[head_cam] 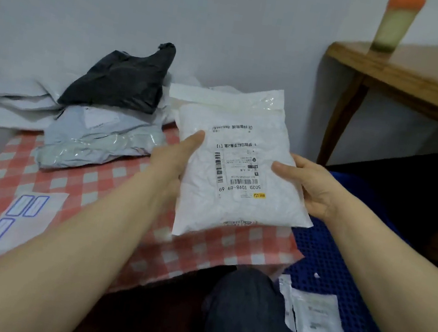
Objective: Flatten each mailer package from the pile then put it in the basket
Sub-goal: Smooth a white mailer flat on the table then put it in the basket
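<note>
While both hands hold it up, the white mailer (pixel 237 206) hangs in the air over the far right part of the red-and-white checked sheet (pixel 87 191), not touching it, with its near right corner reaching just past the sheet's right edge towards the blue basket (pixel 340 259). Its printed shipping label with barcodes faces the camera and reads upside down, and the packet looks fairly flat, with a crinkled skin. The left hand (pixel 176 156) grips the mailer's left edge, thumb pressed on the front and the other fingers hidden behind the packet, so I cannot tell how they lie. The right hand (pixel 309 186) grips the right edge the same way: thumb laid across the front near the label, fingers curled out of sight behind. At the sheet's far edge sits the pile: a grey mailer (pixel 98 143) lying on the sheet, a crumpled black mailer (pixel 119 81) on top of it and against the wall, and several white mailers (pixel 6 103) spread out towards the far left corner. Near the sheet's left near corner lies a white label with blue boxes (pixel 20 217). The basket stands just beside the sheet's right edge, and a flat white packet (pixel 317 313) already lies on its perforated bottom. A knee in dark trousers (pixel 245 316) shows between sheet and basket. Behind the basket stands a wooden table (pixel 415 79) bearing a pale bottle with an orange cap (pixel 395 24).
</note>
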Motion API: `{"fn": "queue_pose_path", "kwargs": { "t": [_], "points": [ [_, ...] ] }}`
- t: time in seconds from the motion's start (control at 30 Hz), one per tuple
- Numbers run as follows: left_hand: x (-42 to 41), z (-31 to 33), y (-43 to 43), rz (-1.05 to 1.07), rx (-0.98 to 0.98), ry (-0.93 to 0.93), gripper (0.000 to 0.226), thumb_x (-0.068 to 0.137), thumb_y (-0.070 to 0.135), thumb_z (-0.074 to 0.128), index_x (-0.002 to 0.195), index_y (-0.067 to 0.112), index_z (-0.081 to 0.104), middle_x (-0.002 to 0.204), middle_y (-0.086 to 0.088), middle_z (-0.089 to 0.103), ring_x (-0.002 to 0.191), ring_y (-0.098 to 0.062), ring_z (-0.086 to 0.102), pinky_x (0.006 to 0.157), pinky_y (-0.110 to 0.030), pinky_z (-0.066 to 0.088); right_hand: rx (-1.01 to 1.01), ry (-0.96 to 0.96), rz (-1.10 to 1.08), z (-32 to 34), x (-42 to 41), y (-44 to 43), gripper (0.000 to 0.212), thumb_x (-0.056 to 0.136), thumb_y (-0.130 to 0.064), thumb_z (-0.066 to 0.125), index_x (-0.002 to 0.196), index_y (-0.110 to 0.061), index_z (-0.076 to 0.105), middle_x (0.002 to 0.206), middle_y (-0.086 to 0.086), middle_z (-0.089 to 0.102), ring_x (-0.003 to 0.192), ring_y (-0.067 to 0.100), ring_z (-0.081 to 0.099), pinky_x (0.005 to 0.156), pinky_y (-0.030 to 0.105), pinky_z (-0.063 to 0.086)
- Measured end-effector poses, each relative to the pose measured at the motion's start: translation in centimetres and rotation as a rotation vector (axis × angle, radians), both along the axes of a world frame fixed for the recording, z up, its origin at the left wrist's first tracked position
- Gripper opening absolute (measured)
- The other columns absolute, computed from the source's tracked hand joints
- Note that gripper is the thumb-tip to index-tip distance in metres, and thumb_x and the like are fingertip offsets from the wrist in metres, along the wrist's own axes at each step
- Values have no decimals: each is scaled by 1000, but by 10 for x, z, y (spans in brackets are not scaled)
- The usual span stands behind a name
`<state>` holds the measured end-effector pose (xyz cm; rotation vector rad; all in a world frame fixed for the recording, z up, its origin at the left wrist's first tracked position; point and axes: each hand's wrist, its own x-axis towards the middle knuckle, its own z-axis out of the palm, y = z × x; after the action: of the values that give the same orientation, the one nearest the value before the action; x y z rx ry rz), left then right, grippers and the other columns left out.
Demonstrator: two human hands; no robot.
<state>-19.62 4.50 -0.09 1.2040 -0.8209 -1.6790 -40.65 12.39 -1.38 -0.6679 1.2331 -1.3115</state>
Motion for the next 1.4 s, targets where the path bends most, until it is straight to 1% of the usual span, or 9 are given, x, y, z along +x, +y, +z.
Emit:
{"fn": "queue_pose_path", "kwargs": {
  "t": [0.1, 0.33, 0.4, 0.53, 0.83, 1.03, 1.2, 1.3, 1.4],
  "points": [
    [-46, 4, 0, -75, 5, 5, 30, 80, 23, 75, 101, 4, 65, 93, -12, 72, 61, -21, 71, 45, -37, 55, 70, 23, -15, 0, -41, 31, 42, 75, -16, 66, 115, -4, 63, 108, 12, 70, 90, 24, 71, 69, 35, 59],
    [-144, 6, 13, -284, -109, -243, 54, 85, 44, 59, 126, 9, 55, 128, -5, 59, 109, -21, 58, 75, -29, 43, 59, 35, -411, -19, -132, 76, 23, 90, -6, 58, 113, -4, 60, 112, 11, 67, 78, 18, 71, 59, 29, 59],
    [-165, 4, 13, -312, -199, -355, 50, 86, 36, 59, 127, 8, 54, 118, -5, 62, 97, -19, 60, 73, -26, 44, 81, 54, -513, -28, -148, 82, 18, 92, -5, 57, 110, -4, 59, 113, 11, 65, 79, 20, 68, 57, 29, 58],
    [-210, -8, 18, -483, -323, -522, 16, 89, 22, 58, 80, 12, 50, 79, -5, 47, 65, -15, 41, 52, -23, 30, 218, 141, -710, -66, -176, 86, 39, 90, -4, 61, 127, 1, 52, 125, 14, 59, 96, 27, 60, 79, 39, 50],
    [-296, -36, -7, -712, -386, -705, 17, 89, 15, 57, 78, 9, 45, 68, -2, 41, 57, -13, 37, 41, -20, 28, 481, 193, -705, -169, -222, 71, 34, 81, 12, 55, 112, -2, 60, 118, 20, 59, 102, 37, 59, 90, 46, 50],
    [-353, -71, -42, -855, -451, -896, 14, 92, 17, 55, 89, 5, 49, 70, -2, 40, 60, -12, 37, 49, -23, 31, 541, 164, -671, -241, -248, 28, 34, 80, 11, 52, 107, -6, 62, 103, 15, 61, 86, 30, 58, 75, 36, 50],
    [-396, -107, -71, -937, -479, -1020, 26, 93, 18, 55, 71, 13, 41, 68, -1, 40, 58, -12, 38, 47, -23, 29, 566, 77, -695, -306, -270, -14, 16, 82, 8, 60, 96, 1, 63, 106, 23, 64, 85, 30, 58, 74, 40, 49],
    [-416, -133, -88, -985, -503, -1084, 28, 94, 15, 52, 69, 13, 41, 65, -1, 38, 54, -12, 36, 44, -20, 31, 566, 55, -695, -348, -278, -35, 19, 87, 3, 60, 106, 2, 62, 99, 18, 61, 72, 26, 55, 55, 30, 45],
    [-427, -154, -99, -1046, -510, -1136, 9, 94, 14, 51, 93, 10, 59, 63, -1, 38, 51, -12, 35, 40, -20, 32, 576, 20, -707, -385, -279, -51, 16, 89, 3, 59, 105, 4, 60, 107, 20, 61, 80, 30, 57, 63, 36, 49]
  ]
}}
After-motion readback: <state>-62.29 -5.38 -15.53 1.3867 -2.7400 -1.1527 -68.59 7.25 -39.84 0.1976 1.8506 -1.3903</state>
